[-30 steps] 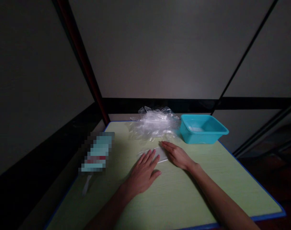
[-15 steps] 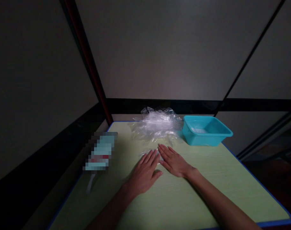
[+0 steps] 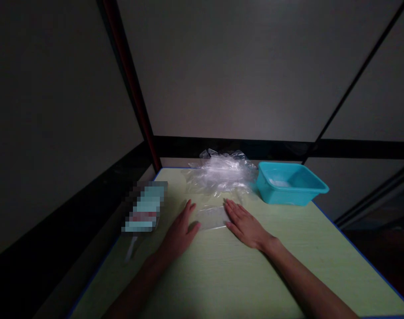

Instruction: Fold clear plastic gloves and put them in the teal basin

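A flat clear plastic bag (image 3: 213, 218) lies on the light green table (image 3: 221, 274) between my two hands. My right hand (image 3: 244, 223) rests palm down at the bag's right end, its fingers stretched out. At the left end, my left hand (image 3: 181, 228) is turned partly on its side, thumb apart from the fingers, holding nothing. Just beyond the hands is a heap of crumpled clear plastic bags (image 3: 223, 172).
A turquoise plastic basin (image 3: 288, 195) with something whitish inside stands at the back right. On the left edge lies a blurred-out pale green object (image 3: 145, 208), with a thin white strip (image 3: 131, 248) below it. Walls rise behind and to the left.
My left hand has moved left off the bag and tilted onto its side, uncovering the bag's middle. My right hand stays at the right end. The view has shifted slightly.
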Motion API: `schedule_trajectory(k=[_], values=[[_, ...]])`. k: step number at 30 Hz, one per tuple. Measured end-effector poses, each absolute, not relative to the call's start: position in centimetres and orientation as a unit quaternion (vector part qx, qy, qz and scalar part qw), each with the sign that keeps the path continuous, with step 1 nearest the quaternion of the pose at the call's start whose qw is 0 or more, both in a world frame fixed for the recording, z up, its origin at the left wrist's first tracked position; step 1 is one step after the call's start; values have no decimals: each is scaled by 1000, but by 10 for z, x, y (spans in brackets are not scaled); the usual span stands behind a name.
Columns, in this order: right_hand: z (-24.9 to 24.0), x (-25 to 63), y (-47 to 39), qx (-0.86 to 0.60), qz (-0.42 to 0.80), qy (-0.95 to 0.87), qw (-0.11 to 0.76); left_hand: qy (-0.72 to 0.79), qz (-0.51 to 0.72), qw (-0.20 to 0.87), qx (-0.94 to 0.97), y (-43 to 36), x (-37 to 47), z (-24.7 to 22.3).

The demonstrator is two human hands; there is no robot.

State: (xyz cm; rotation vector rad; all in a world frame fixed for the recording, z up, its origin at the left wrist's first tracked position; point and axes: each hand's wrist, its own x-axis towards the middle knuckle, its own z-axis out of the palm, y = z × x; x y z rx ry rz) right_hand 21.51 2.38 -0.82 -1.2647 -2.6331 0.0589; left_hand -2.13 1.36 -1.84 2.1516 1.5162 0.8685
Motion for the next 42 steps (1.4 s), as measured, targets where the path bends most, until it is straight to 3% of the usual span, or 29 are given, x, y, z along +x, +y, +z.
schedule_trajectory(k=[29,33,38,42], values=[[-13,214,20,-462,-8,-883,85,548,299,183,759,13,-19,-14],[-12,212,19,-467,-9,-881,78,551,285,148,770,13,-21,-15],[-12,212,19,-467,-8,-881,79,541,241,3,805,8,4,-3],[-15,213,20,-464,-12,-883,74,469,182,-17,864,7,52,6]])
